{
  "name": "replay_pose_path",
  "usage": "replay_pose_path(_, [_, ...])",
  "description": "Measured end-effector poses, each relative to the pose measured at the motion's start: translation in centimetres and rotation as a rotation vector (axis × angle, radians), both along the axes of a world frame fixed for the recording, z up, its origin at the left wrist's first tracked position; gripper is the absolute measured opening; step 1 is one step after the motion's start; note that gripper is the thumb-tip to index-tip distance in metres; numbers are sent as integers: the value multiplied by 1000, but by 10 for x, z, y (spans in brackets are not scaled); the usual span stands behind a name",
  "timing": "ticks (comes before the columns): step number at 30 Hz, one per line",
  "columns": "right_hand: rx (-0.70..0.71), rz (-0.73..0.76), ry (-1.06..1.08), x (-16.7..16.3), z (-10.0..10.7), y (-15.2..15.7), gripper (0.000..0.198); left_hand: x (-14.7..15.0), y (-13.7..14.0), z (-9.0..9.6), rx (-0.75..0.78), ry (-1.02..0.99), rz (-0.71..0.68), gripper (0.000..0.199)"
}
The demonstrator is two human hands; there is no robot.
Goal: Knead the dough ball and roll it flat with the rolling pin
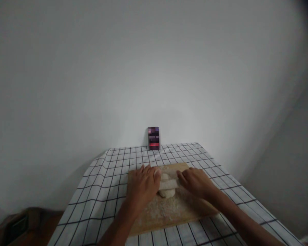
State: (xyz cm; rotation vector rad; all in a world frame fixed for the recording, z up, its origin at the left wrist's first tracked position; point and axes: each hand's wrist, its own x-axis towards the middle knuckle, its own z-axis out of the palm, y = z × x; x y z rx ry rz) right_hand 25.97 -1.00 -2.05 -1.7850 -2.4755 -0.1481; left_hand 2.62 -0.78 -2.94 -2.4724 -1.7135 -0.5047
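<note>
A pale rolling pin (168,185) lies across a flattened piece of dough (167,193), which shows in front of the pin and a little behind it. My left hand (145,182) is closed over the pin's left end, and my right hand (193,181) grips the right end with curled fingers. Both hands cover the ends of the pin. Beneath everything is a wooden board (154,218) dusted with flour, heaviest just in front of the dough.
A white tablecloth with a black grid (100,191) covers the table. At the far edge a small dark, blurred-out upright object (154,138) leans by the pale wall (154,68). A brown object (23,222) sits low at left, beyond the table.
</note>
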Motion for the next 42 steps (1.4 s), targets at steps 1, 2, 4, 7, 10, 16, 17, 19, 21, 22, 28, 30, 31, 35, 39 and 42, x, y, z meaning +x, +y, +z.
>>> replay_pose_path(1, [38,-70,57,0,-9,-10,60,2,-6,-4,40,-21,28,41])
replay_pose_path(2, [67,-88,117,0,-19,-19,63,4,-11,-7,78,-32,44,42])
replay_pose_path(4, [79,-96,181,4,-34,-30,58,7,-16,-9,120,-30,52,44])
replay_pose_path(7, [47,22,76,10,-31,-18,34,8,-6,0,58,5,27,43])
replay_pose_path(10, [-52,105,1,11,-8,5,31,5,9,11,-57,60,-44,37])
replay_pose_path(16, [112,-62,125,1,-17,-21,61,0,-5,-6,61,7,-24,38])
replay_pose_path(17, [132,-55,162,0,-22,-28,60,1,-7,-11,93,-25,0,40])
replay_pose_path(19, [113,-55,146,-1,-23,-34,56,0,-7,-17,107,-53,13,43])
replay_pose_path(21, [38,-61,48,-2,-11,-27,53,-1,1,-17,51,-41,-14,42])
replay_pose_path(22, [8,-64,3,-3,-3,-21,54,-2,6,-15,15,-29,-31,41])
replay_pose_path(28, [61,-95,19,-8,3,-20,64,-5,1,-18,46,-8,-18,44])
replay_pose_path(30, [109,-82,113,-5,-11,-32,61,-4,-10,-21,111,-38,22,47])
replay_pose_path(31, [106,-71,137,-4,-17,-35,61,-3,-13,-22,127,-44,31,48])
replay_pose_path(35, [-4,-46,44,0,-7,-20,54,-1,-3,-11,28,-5,39,49])
replay_pose_path(39, [-42,-108,40,-6,9,-7,59,-1,6,-4,-81,13,42,49])
replay_pose_path(42, [62,-134,110,-6,-7,-23,62,0,-8,-6,-2,0,59,52])
